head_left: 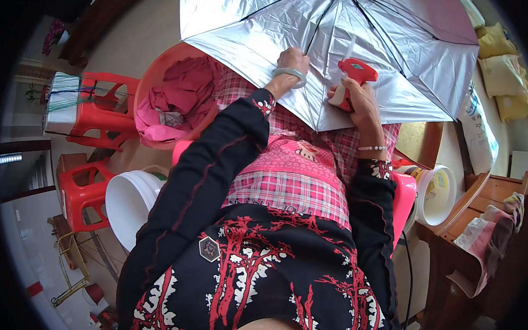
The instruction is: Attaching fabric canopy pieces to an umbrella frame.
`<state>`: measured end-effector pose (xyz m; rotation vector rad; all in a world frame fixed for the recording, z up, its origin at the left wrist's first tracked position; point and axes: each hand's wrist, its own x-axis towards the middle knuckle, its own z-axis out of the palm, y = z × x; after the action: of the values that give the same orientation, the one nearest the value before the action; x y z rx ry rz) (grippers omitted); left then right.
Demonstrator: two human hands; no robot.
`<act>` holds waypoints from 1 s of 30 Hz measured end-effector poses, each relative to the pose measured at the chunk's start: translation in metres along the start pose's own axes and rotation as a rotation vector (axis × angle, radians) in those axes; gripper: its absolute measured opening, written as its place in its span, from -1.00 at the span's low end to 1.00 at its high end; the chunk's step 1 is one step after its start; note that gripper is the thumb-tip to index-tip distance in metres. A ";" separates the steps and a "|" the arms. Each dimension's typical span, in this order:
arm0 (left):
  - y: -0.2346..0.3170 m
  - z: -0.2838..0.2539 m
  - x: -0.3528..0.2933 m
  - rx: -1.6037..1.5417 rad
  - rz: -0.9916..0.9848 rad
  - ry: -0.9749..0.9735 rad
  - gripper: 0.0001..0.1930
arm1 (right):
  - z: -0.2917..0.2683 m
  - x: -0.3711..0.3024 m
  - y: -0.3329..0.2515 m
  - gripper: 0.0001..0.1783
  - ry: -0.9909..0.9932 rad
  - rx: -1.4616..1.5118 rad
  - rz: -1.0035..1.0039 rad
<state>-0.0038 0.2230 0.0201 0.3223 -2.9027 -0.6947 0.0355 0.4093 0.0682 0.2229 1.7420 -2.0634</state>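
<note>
An umbrella (362,29) with a silver underside and thin black ribs lies spread over my lap, its inner side facing me. My left hand (294,61), wearing a pale bangle, is closed on the silver cloth beside one rib. In my right hand (364,100) is a red-and-white pistol-shaped tool (355,70), held over the cloth near the umbrella's lower edge. Its exact kind does not show. A pale translucent strip stands out above the tool. Under the umbrella's corner, a pink checked apron (286,183) covers my lap.
Left of me, a red basin (150,82) holds pink cloth. Red plastic stools (82,196) and a white bucket (132,204) stand nearby. At right are another white bucket (437,194), a wooden bench (447,241) with folded cloth, and yellow cushions (500,68). A black cable (408,275) hangs near my right side.
</note>
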 end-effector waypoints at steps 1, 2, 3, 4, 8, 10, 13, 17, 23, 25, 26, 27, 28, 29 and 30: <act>0.002 0.002 -0.005 -0.272 -0.128 -0.053 -0.72 | 0.001 0.002 0.004 -0.70 -0.017 0.067 0.047; 0.005 0.002 -0.012 -0.543 -0.258 -0.105 -0.75 | 0.003 0.004 0.008 -0.70 -0.014 0.069 0.050; 0.007 0.003 -0.016 -0.813 -0.388 -0.156 -0.77 | 0.007 0.008 0.013 -0.71 0.006 0.080 0.069; 0.007 0.004 -0.019 -0.812 -0.389 -0.160 -0.77 | 0.010 0.011 0.016 -0.71 0.027 0.092 0.088; 0.008 0.002 -0.029 -1.001 -0.507 -0.151 -0.79 | 0.015 0.011 0.022 -0.73 0.022 0.065 0.125; 0.010 0.001 -0.032 -0.965 -0.487 -0.150 -0.78 | 0.016 0.010 0.022 -0.74 0.008 0.045 0.133; 0.009 0.002 -0.033 -0.936 -0.450 -0.142 -0.78 | 0.013 0.005 0.019 -0.73 -0.050 0.077 0.133; 0.012 0.006 -0.034 -0.931 -0.364 -0.166 -0.78 | 0.005 0.002 0.014 -0.70 -0.187 0.303 0.232; 0.017 0.007 -0.032 -1.057 -0.250 -0.342 -0.79 | 0.001 0.002 0.011 -0.66 -0.232 0.320 0.260; 0.018 0.007 -0.031 -1.063 -0.253 -0.361 -0.80 | -0.001 0.003 0.013 -0.65 -0.262 0.341 0.269; 0.019 0.007 -0.031 -1.068 -0.257 -0.377 -0.80 | 0.000 0.002 0.012 -0.65 -0.260 0.342 0.271; 0.019 0.007 -0.031 -1.072 -0.260 -0.393 -0.80 | 0.001 0.001 0.011 -0.64 -0.260 0.337 0.271; 0.019 0.006 -0.031 -1.072 -0.261 -0.395 -0.80 | 0.002 -0.001 0.010 -0.64 -0.260 0.331 0.272; 0.018 0.006 -0.031 -1.074 -0.260 -0.406 -0.80 | 0.003 -0.002 0.009 -0.64 -0.259 0.327 0.272; 0.017 0.005 -0.031 -1.077 -0.260 -0.417 -0.80 | 0.004 -0.002 0.009 -0.64 -0.258 0.328 0.273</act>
<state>0.0221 0.2474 0.0207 0.4255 -2.3067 -2.3962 0.0419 0.4048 0.0617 0.2627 1.1504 -2.0577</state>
